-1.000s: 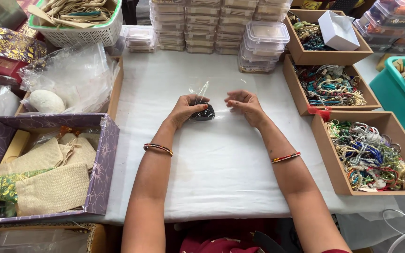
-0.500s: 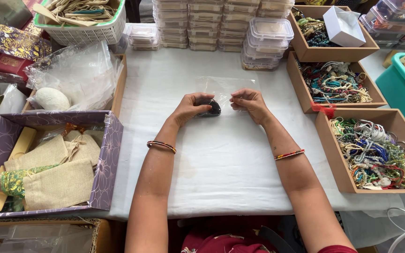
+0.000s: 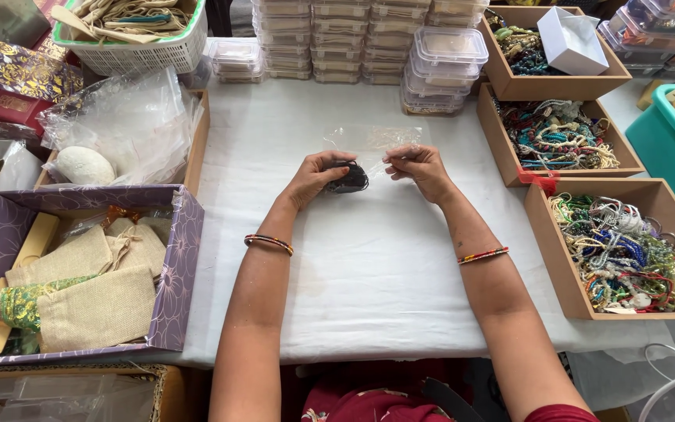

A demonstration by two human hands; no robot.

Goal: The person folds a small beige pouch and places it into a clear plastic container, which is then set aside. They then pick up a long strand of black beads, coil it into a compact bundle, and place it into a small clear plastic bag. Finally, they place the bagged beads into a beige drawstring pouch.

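Left hand (image 3: 318, 173) fingers curl around a dark bracelet (image 3: 348, 178) at mid-table; right hand (image 3: 419, 165) fingertips pinch the edge of a clear plastic bag (image 3: 369, 141) just beside it; white table (image 3: 369, 266) beneath; wooden trays of beaded bracelets (image 3: 619, 250) to the right.

White cloth (image 3: 369, 273) open mid-table; wooden trays (image 3: 544, 184) wall right, purple box (image 3: 177, 266) left (container stacks (image 3: 337, 39) behind).

Both hands met at the middle of the table (image 3: 369, 266), the left hand (image 3: 314, 176) just left of the right hand (image 3: 419, 166), a small pouch (image 3: 348, 178) between them. Three trays of bracelets (image 3: 626, 254) ran along the right edge (one behind another); stacked lidded tubs (image 3: 353, 39) stood behind; a box of cloth bags (image 3: 80, 281) lay left.
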